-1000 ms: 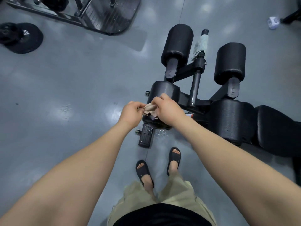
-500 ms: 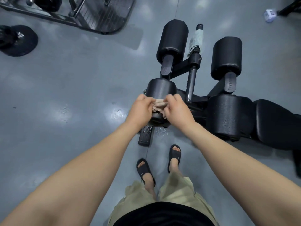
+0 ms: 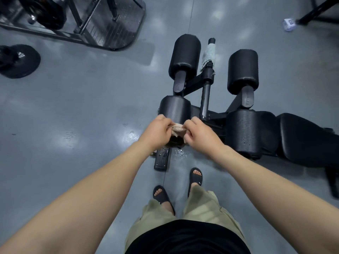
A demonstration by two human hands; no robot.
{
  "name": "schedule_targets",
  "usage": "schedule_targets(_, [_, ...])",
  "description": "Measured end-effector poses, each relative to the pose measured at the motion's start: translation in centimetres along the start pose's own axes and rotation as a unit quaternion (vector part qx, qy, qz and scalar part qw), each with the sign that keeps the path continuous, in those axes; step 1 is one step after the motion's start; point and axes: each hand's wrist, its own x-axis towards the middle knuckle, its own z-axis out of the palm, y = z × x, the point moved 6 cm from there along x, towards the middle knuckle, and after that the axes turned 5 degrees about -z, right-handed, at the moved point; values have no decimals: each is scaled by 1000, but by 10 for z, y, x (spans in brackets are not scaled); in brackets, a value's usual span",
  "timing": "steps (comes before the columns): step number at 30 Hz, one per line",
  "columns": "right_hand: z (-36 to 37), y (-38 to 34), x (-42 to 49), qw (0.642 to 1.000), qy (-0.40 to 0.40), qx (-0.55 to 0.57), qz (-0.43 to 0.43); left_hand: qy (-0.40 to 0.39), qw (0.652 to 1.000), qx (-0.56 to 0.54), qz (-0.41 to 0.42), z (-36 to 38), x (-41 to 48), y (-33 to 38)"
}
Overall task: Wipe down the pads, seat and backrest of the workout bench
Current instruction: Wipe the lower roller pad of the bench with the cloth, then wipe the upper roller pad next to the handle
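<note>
A black workout bench lies across the grey floor with several round foam pads. The near left pad (image 3: pixel 175 110) is right under my hands. My left hand (image 3: pixel 156 132) and my right hand (image 3: pixel 199 134) both pinch a small beige cloth (image 3: pixel 178 130) stretched between them over that pad's near end. Beyond it stand the far left pad (image 3: pixel 185 55) and the far right pad (image 3: pixel 243 70). The near right pad (image 3: pixel 242 132) sits beside the seat (image 3: pixel 302 140), which runs off to the right. The backrest is out of view.
A pale rag (image 3: pixel 208 56) is wrapped round the bench's centre post. A black foot plate (image 3: pixel 161 160) and water drops lie by my sandalled feet (image 3: pixel 196 177). A machine base (image 3: pixel 102 26) and a weight plate (image 3: pixel 18 61) sit at upper left.
Both hands have shifted slightly along the near left pad while keeping hold of the cloth. The view has drifted a little; the bench has not moved.
</note>
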Motion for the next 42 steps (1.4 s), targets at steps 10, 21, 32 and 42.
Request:
schedule_targets(10, [-94, 90, 46, 989, 111, 28, 94, 81, 995, -58, 12, -14, 107, 83])
schedule_targets(21, [-75, 142, 77, 975, 113, 133, 137, 10, 982, -112, -150, 22, 161, 83])
schedule_targets(32, [-37, 104, 3, 956, 151, 206, 143, -43, 988, -101, -107, 35, 90, 72])
schedule_targets(42, [-48, 72, -29, 990, 69, 83, 89, -104, 994, 19, -11, 24, 41, 71])
